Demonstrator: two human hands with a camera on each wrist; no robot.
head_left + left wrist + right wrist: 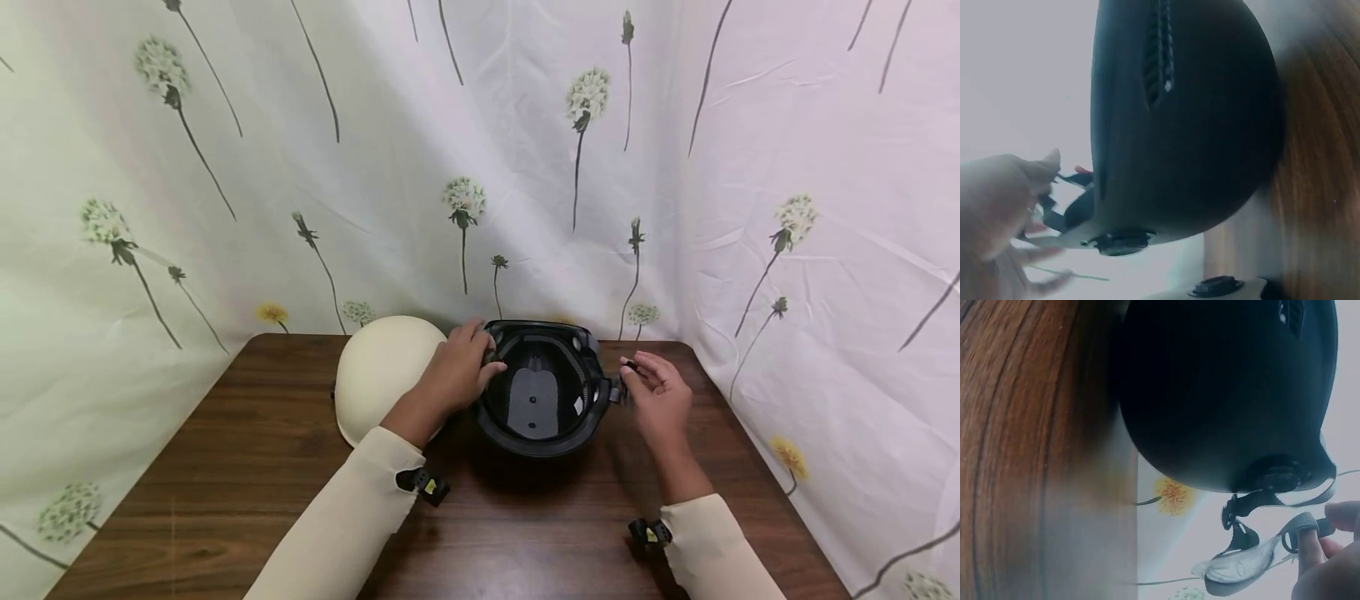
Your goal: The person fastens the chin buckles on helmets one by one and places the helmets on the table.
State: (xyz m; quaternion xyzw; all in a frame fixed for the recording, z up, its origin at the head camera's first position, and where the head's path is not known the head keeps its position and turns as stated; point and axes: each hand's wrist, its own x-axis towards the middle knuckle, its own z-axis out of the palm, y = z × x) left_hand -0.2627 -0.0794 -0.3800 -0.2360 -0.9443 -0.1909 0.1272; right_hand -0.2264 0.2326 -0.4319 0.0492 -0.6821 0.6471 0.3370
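Observation:
A black helmet [543, 446] rests upside down on the table, its dark padded inside facing up. My left hand [461, 367] is at its left rim, thumb reaching over the opening. In the left wrist view, that hand's fingers pinch a black strap [1057, 219] just above the rim, with a small red piece beside it. To the right of the helmet, my right hand [660, 400] pinches the end of a chin strap [1300, 522] between thumb and fingers. A clear plastic-covered part [1241, 565] hangs on this strap, which runs to the helmet's side.
A cream helmet [386, 367] sits dome up to the left, close behind my left forearm. The brown wooden table [187, 500] ends at a white curtain [525, 150] printed with dandelions at the back and sides.

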